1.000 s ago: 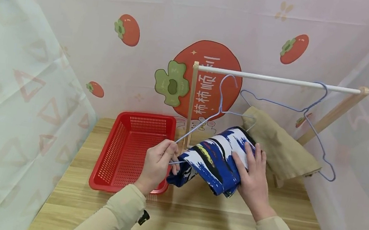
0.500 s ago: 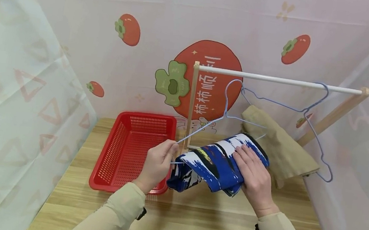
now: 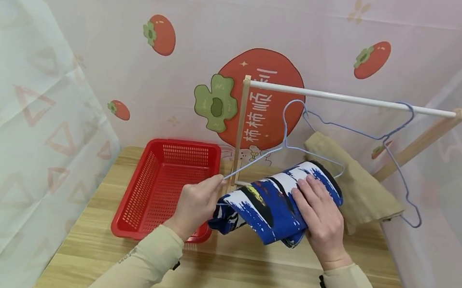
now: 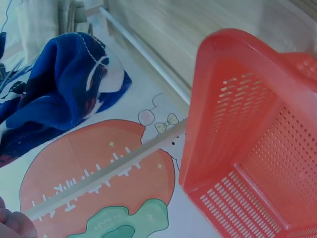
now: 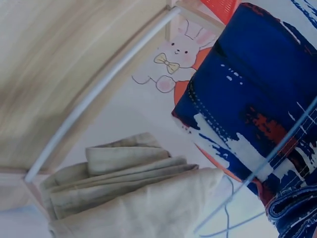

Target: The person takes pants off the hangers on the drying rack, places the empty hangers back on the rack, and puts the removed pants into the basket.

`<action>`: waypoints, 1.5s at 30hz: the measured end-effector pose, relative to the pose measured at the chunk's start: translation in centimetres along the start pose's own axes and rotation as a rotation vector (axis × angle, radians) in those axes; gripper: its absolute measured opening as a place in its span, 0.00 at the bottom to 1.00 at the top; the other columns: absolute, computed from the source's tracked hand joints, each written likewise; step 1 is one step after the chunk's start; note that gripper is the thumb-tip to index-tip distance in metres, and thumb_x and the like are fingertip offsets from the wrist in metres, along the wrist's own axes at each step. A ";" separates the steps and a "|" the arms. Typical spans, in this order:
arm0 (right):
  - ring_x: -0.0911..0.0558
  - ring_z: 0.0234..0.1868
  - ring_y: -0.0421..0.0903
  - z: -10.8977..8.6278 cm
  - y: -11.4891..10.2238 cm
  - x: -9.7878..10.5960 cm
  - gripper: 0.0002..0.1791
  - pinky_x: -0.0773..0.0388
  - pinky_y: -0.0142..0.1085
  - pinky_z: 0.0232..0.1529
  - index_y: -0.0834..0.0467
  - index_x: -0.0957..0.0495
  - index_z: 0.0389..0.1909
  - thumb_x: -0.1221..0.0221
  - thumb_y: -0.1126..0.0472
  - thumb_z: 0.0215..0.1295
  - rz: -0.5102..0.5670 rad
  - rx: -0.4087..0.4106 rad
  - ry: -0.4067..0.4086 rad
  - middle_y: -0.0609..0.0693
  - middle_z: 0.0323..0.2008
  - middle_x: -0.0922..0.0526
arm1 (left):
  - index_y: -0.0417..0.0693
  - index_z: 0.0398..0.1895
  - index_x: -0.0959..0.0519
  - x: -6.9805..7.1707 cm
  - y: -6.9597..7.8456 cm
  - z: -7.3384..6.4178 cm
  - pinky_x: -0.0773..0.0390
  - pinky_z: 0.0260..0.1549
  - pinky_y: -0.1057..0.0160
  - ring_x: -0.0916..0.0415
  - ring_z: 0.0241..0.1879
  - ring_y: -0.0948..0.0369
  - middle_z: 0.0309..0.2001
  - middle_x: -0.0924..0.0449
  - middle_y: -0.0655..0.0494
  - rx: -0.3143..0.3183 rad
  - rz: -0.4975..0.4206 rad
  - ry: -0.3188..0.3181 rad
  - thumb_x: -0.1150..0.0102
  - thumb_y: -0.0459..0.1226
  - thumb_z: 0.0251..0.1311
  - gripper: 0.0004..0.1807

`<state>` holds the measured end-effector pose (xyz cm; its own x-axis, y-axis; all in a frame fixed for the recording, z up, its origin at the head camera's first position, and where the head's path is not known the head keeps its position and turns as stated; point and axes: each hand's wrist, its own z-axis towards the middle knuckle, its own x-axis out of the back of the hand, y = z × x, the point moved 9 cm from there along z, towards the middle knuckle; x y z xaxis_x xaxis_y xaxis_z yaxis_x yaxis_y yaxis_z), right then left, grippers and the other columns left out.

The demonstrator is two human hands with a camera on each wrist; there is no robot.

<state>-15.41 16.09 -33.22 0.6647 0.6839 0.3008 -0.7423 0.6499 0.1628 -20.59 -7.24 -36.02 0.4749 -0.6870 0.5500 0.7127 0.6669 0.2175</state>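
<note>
In the head view, a blue wire hanger [image 3: 286, 134] is held in front of the rack, its hook upward. My left hand [image 3: 197, 203] grips its left end, and only a bit of that hand [image 4: 16, 225] enters the left wrist view. Draped over the hanger's lower bar is a folded blue, white and black patterned garment [image 3: 269, 202]; its stitching shows on the garment [image 5: 252, 74] in the right wrist view. My right hand [image 3: 320, 221] holds the garment at its right part, fingers on top, thumb hidden beneath.
Behind to the right, a folded khaki garment [image 3: 343, 188] hangs on another blue hanger [image 3: 398, 168] from the white rod [image 3: 351, 99] of a wooden rack. A red perforated basket [image 3: 122, 207] stands on the wooden table [image 3: 234, 285], left of the rack.
The hanger's hook and right end have shifted right, and the garment has moved right with my right hand. That hand's fingers, spread earlier, now lie closer together. My left hand stays nearly still.
</note>
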 end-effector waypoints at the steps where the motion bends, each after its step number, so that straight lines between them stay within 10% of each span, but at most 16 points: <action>1: 0.15 0.49 0.68 0.1 0.0 0.1 0.12 0.22 0.58 0.59 0.68 0.16 0.49 0.46 0.66 0.77 -0.003 0.001 0.008 0.66 0.49 0.14 | 0.40 0.37 0.23 0.0 0.1 0.0 0.30 0.11 0.72 0.29 0.12 0.63 0.20 0.22 0.53 -0.013 0.018 -0.005 0.45 0.34 0.75 0.07; 33: 0.15 0.52 0.66 3.4 2.9 5.7 0.20 0.23 0.56 0.62 0.67 0.16 0.45 0.36 0.50 0.71 0.008 -0.233 0.322 0.64 0.45 0.13 | 0.40 0.37 0.23 -0.5 -2.4 -1.5 0.34 0.06 0.66 0.33 0.09 0.61 0.17 0.24 0.53 -0.064 0.222 -0.021 0.51 0.39 0.79 0.13; 45: 0.15 0.48 0.68 0.6 2.4 4.7 0.13 0.21 0.55 0.60 0.68 0.16 0.45 0.43 0.61 0.76 0.034 -0.113 0.120 0.66 0.45 0.13 | 0.37 0.40 0.23 1.2 -2.6 -0.5 0.31 0.07 0.66 0.27 0.11 0.59 0.23 0.17 0.48 -0.077 0.179 0.120 0.48 0.37 0.77 0.11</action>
<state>-14.12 20.60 -30.85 0.6499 0.7361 0.1891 -0.7546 0.6545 0.0459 -21.61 -10.01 -36.33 0.6521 -0.5921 0.4736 0.6466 0.7605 0.0605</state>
